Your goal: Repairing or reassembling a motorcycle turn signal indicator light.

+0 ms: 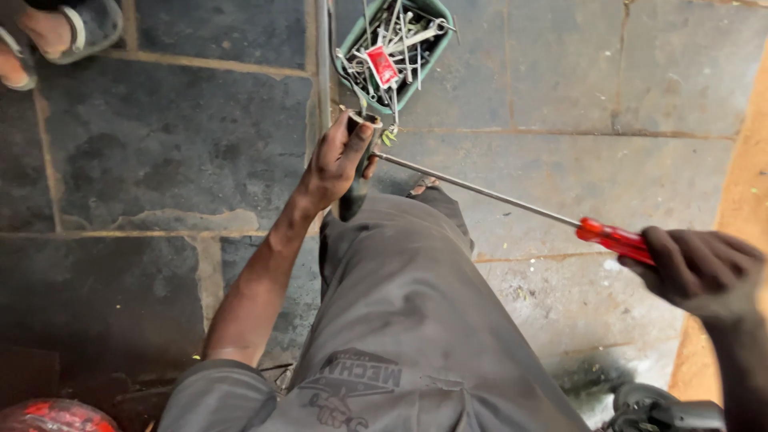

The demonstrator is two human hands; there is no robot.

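A floor of large dark grey stone slabs (pixel 144 152) with pale mortar joints fills the view, turning lighter grey toward the right and bordered at the far right by a strip of orange-brown ground (pixel 740 168). The person sits or crouches low, one knee in grey work trousers (pixel 400 304) reaching up the middle of the frame. The left arm stretches forward from the lower left, forearm bare, wrist bent slightly, and the left hand (pixel 336 160) is clenched around a short dark metal tube-like part (pixel 358 172) that stands roughly upright just above the knee, thumb and fingers wrapped round its upper half with its open top end showing above them. The right arm enters from the right edge, and the right hand (pixel 700 268) is closed tight on the red plastic handle of a long screwdriver (pixel 612 238); only the front of the handle shows beyond the fingers. The screwdriver's thin steel shaft runs up and to the left across the pale slabs, and its tip meets the dark part beside the left hand's fingers, though the exact point of contact is hidden. Just beyond the left hand stands a green plastic tub (pixel 436 68) heaped with metal tools and bits and a small red packet. At the top left corner a sandalled foot (pixel 56 32) of another person rests on the floor, well apart from the hands. A red rounded object (pixel 48 416) shows at the bottom left corner.
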